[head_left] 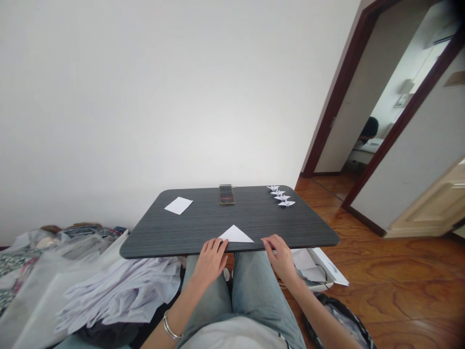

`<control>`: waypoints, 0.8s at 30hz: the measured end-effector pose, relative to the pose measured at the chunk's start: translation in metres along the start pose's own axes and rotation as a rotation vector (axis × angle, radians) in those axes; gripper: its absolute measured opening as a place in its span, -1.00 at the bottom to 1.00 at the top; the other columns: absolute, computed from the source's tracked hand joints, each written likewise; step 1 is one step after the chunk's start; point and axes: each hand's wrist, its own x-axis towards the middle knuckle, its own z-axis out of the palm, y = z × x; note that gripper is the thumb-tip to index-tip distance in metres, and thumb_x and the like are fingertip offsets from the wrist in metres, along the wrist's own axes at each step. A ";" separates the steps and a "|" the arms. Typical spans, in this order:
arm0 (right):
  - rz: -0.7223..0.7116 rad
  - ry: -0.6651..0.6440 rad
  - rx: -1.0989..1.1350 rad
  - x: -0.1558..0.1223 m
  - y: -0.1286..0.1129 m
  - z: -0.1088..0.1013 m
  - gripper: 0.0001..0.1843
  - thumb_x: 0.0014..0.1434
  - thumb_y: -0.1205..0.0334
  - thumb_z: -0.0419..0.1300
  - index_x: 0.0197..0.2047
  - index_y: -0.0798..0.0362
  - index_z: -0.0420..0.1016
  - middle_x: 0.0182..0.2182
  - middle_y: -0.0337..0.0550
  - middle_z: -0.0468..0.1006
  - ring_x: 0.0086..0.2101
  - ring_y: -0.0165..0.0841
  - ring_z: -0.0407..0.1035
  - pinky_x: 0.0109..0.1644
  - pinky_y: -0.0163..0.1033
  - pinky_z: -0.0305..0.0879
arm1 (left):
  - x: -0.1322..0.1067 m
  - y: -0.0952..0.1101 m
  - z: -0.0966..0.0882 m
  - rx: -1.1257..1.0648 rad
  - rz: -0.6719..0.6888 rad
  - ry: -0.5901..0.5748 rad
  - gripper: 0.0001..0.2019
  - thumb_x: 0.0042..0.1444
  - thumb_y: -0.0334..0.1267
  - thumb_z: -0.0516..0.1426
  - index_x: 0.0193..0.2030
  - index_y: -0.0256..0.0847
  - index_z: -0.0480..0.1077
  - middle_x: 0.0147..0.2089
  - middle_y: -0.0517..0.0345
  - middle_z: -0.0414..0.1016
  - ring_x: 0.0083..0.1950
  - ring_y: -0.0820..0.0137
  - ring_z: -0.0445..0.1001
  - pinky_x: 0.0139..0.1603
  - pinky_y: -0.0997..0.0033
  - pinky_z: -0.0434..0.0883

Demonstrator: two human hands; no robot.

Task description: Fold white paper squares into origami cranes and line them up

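Note:
A white sheet folded into a triangle (236,235) lies at the near edge of the dark grey table (203,223). My left hand (209,261) rests at the table edge, its fingertips touching the triangle's left corner, fingers stretched flat. My right hand (279,256) rests on the table edge just right of the triangle, fingers spread and holding nothing. A silver bangle sits on my left wrist.
A flat white sheet (178,205) lies far left on the table, a phone (227,194) at the far middle, several folded paper cranes (281,195) at the far right. Piled white paper (119,291) lies left of my legs. A doorway opens on the right.

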 end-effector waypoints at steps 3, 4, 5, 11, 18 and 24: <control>0.267 -0.142 0.165 -0.009 -0.004 0.002 -0.58 0.22 -0.01 -0.06 -0.41 0.07 0.47 -0.62 -0.21 0.46 -0.62 -0.38 0.33 -0.51 -0.30 0.22 | -0.006 -0.002 0.002 -0.027 0.010 0.054 -0.65 0.20 -0.26 -0.04 0.12 -0.22 0.21 -0.03 0.00 0.36 0.00 0.24 0.28 0.03 0.19 0.23; 0.336 -0.208 0.226 -0.011 -0.005 0.004 -0.56 0.20 -0.05 -0.05 -0.43 0.07 0.48 -0.65 -0.22 0.46 -0.65 -0.39 0.31 -0.56 -0.32 0.20 | -0.008 -0.003 0.003 -0.034 0.013 0.077 -0.67 0.21 -0.26 -0.05 0.10 -0.21 0.24 -0.06 0.01 0.38 -0.03 0.25 0.30 0.01 0.19 0.24; 0.394 -0.270 0.291 -0.013 -0.005 0.006 -0.54 0.18 -0.08 -0.05 -0.44 0.08 0.48 -0.64 -0.21 0.48 -0.67 -0.41 0.32 -0.59 -0.34 0.18 | -0.008 -0.003 0.004 -0.038 0.016 0.098 -0.69 0.22 -0.26 -0.06 0.08 -0.21 0.26 -0.09 0.01 0.39 -0.05 0.26 0.31 -0.01 0.20 0.26; 0.678 -0.428 0.681 -0.015 -0.014 0.028 -0.43 0.01 -0.24 0.03 -0.48 0.15 0.47 -0.66 -0.13 0.51 -0.74 -0.43 0.30 -0.73 -0.40 0.04 | -0.004 0.000 0.008 -0.081 0.041 0.148 -0.76 0.21 -0.32 -0.03 -0.04 -0.18 0.36 -0.20 0.05 0.41 -0.14 0.30 0.35 -0.09 0.23 0.29; 0.593 -0.358 0.853 -0.010 -0.027 0.027 -0.51 -0.03 -0.20 0.13 -0.52 0.12 0.44 -0.70 -0.25 0.45 -0.73 -0.48 0.27 -0.70 -0.41 0.05 | -0.012 0.000 0.003 -0.395 -0.201 0.392 -0.75 0.15 -0.28 0.04 -0.02 -0.16 0.32 -0.15 0.04 0.40 -0.10 0.28 0.37 -0.05 0.20 0.30; 0.491 -0.306 0.940 -0.007 -0.048 0.005 -0.55 0.02 -0.15 0.15 -0.52 0.12 0.45 -0.72 -0.27 0.42 -0.74 -0.51 0.24 -0.68 -0.42 0.08 | -0.011 0.002 -0.023 -1.270 -0.620 0.468 -0.54 -0.03 -0.18 0.21 0.02 -0.22 0.25 -0.23 0.07 0.45 -0.21 0.38 0.46 -0.15 0.34 0.38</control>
